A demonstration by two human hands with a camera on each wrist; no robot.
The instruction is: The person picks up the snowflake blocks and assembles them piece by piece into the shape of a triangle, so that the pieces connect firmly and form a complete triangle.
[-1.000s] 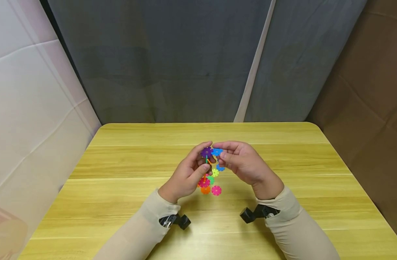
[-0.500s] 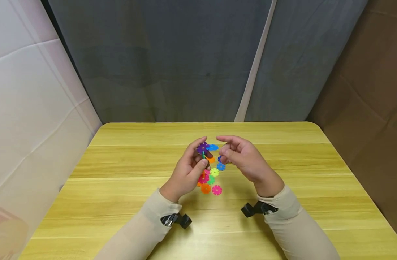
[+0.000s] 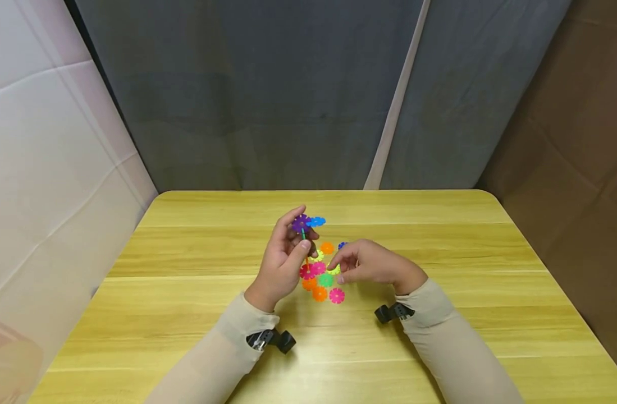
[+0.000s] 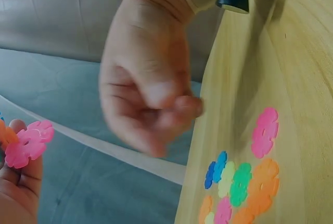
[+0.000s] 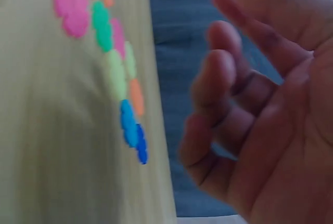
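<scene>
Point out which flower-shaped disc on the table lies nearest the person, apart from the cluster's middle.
The pink disc, flat on the table at the pile's near right edge, just below the right hand. The orange disc beside it sits slightly farther left.

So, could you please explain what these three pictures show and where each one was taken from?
No machine here: a person in beige sleeves works with bare hands at a yellow wooden table. The wide picture comes from a camera on the head; the two close, blurry ones come from small black cameras strapped to each wrist. The left hand holds up a small build of flower-shaped plastic discs, purple and blue on top. The right hand reaches down to the loose discs lying on the table, pink, orange, green, yellow and blue. Its grip is hard to tell.
</scene>
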